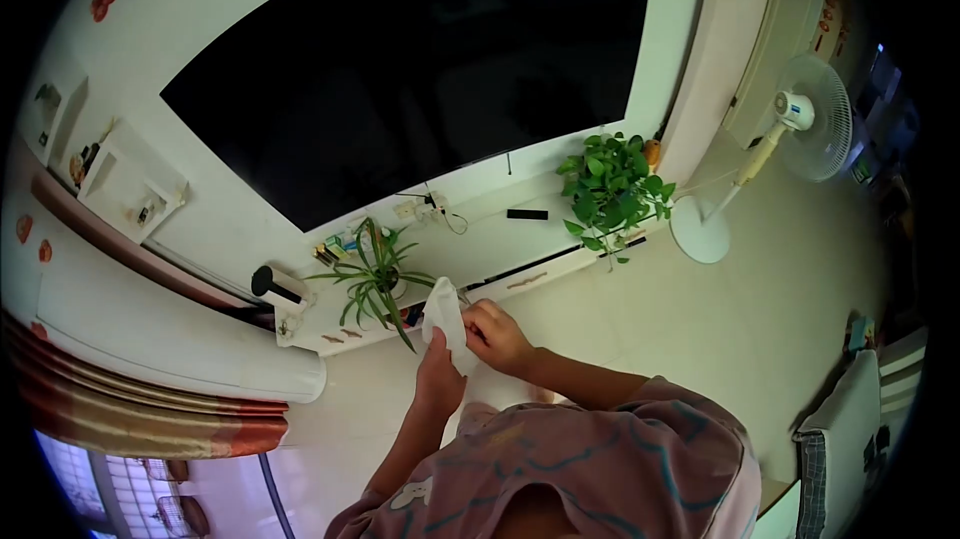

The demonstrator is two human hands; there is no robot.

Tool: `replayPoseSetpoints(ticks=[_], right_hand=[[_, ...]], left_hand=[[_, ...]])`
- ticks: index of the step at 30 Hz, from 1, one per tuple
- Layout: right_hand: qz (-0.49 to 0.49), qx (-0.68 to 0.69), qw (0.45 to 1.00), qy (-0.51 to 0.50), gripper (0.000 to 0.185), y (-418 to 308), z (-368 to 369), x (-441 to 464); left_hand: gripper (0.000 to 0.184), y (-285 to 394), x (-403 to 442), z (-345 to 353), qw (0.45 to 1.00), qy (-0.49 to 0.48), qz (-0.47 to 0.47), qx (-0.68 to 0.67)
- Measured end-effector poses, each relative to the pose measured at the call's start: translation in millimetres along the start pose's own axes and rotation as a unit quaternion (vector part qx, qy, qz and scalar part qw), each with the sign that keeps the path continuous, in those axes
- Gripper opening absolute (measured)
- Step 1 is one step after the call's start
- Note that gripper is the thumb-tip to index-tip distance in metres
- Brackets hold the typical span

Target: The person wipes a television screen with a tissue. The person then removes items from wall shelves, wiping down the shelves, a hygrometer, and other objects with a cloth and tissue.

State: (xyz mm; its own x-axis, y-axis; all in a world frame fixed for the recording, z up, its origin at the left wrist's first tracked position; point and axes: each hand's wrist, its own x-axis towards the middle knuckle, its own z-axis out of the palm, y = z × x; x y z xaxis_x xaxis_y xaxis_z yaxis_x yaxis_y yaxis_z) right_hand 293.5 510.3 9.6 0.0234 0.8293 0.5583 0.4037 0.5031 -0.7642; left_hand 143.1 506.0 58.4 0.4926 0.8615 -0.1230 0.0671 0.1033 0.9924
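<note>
Head view: one white sheet [443,311], thin and soft, cloth or tissue not to be told; location, upright between the two hands, in front of the body. Left hand [438,379]: thumb pressed to the lower part of the sheet, gripping it; rear fingers hidden. Right hand [497,337]: closed, fingers curled inward at the sheet's right edge; whatever lies between the fingertips is too small to tell. Step in hand, as judged: two-handed handling of the sheet, left steadying, right working at the edge; such handling calls for a firm left thumb and a light right touch, the material being limp. Surroundings: spiky-leaved plant [378,274], beyond and left of the left hand, on a low cabinet [480,239]; black remote [527,214], beyond the right hand; leafy plant [612,184], beyond and right of it; standing fan [700,231], farther right, on the floor [640,309].
</note>
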Motion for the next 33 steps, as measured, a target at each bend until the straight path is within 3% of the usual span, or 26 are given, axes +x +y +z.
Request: replayPoseSetpoints(ticks=[1,2,3,4,5,6,9,11,14,20,22,25,28,33], right_hand=[[0.001,0.009,1.000,-0.010,0.022,10.0,-0.9,17.3],[0.005,0.019,1.000,-0.007,0.022,30.0,10.1,38.7],[0.002,0.012,0.999,0.038,0.021,41.8,11.5,69.7],[-0.006,0.000,0.997,0.081,0.021,51.8,8.2,97.8],[-0.029,-0.049,0.993,0.104,0.023,67.4,2.1,123.2],[-0.045,-0.093,0.986,0.128,0.026,78.7,-0.7,144.6],[-0.100,-0.074,0.968,0.220,0.030,88.0,-17.9,228.2],[-0.143,-0.106,0.949,0.260,0.029,98.9,-31.5,276.3],[-0.198,-0.181,0.915,0.302,0.031,106.7,-58.4,356.2],[-0.292,-0.232,0.843,0.388,0.037,118.7,-98.5,495.1],[-0.318,-0.253,0.829,0.384,0.041,118.6,-108.1,525.2],[-0.344,-0.247,0.826,0.371,0.046,115.9,-117.4,560.2],[-0.421,-0.280,0.784,0.361,0.046,121.9,-127.3,587.0],[-0.441,-0.368,0.754,0.318,0.038,133.8,-140.3,592.2]], left_hand=[[0.043,11.0,14.5,-3.5,0.975,0.031,-0.019,0.220],[0.043,10.7,36.9,-16.2,0.897,0.057,-0.046,0.435],[0.043,14.9,59.6,-26.2,0.897,0.059,-0.042,0.436],[0.044,13.8,78.1,-35.1,0.994,0.095,-0.030,0.042],[0.046,4.5,89.8,-43.7,0.926,0.112,-0.025,-0.359],[0.053,-4.0,100.5,-61.6,0.921,0.084,-0.031,-0.380],[0.050,-22.1,134.5,-116.7,0.912,0.100,-0.080,-0.390],[0.043,-41.9,139.8,-146.3,0.884,0.142,-0.126,-0.428],[0.034,-56.7,151.1,-179.6,0.892,0.163,-0.176,-0.384],[0.029,-50.8,152.9,-189.7,0.882,0.175,-0.215,-0.381],[0.030,-54.9,154.4,-188.2,0.880,0.180,-0.214,-0.384],[0.036,-55.3,160.8,-182.7,0.857,0.266,-0.206,-0.389],[0.038,-65.5,171.9,-175.0,0.840,0.303,-0.183,-0.412],[0.032,-62.2,208.5,-148.7,0.833,0.350,-0.182,-0.387]])
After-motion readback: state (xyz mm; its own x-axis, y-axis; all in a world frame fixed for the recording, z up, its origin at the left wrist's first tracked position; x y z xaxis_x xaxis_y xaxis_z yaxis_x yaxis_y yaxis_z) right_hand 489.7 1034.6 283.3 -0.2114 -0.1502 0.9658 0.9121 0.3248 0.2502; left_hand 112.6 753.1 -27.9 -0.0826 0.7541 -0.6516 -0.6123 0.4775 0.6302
